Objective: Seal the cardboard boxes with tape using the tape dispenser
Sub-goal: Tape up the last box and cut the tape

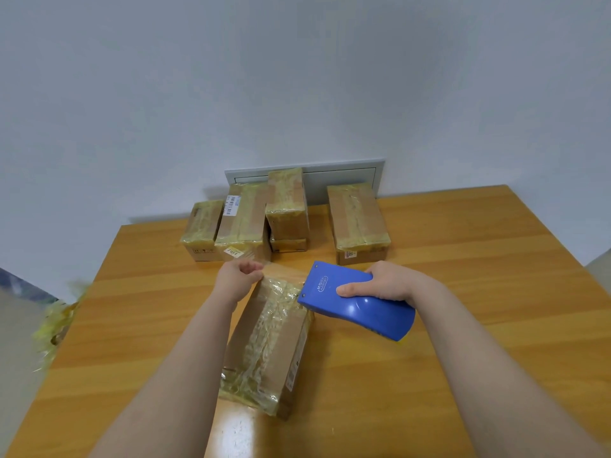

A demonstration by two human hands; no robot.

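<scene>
A cardboard box (267, 342) lies lengthwise in the middle of the wooden table (463, 292), its top covered with crinkled yellowish tape. My right hand (383, 280) grips a blue tape dispenser (357, 302) just above the box's far right corner. A strip of clear tape (284, 271) runs from the dispenser's front toward my left hand (239, 276), which pinches its free end over the box's far end.
Several taped cardboard boxes (287, 209) stand in a row at the table's far edge against the white wall, in front of a grey wall panel (344, 173). A tangle of yellowish used tape (56, 328) hangs off the table's left edge.
</scene>
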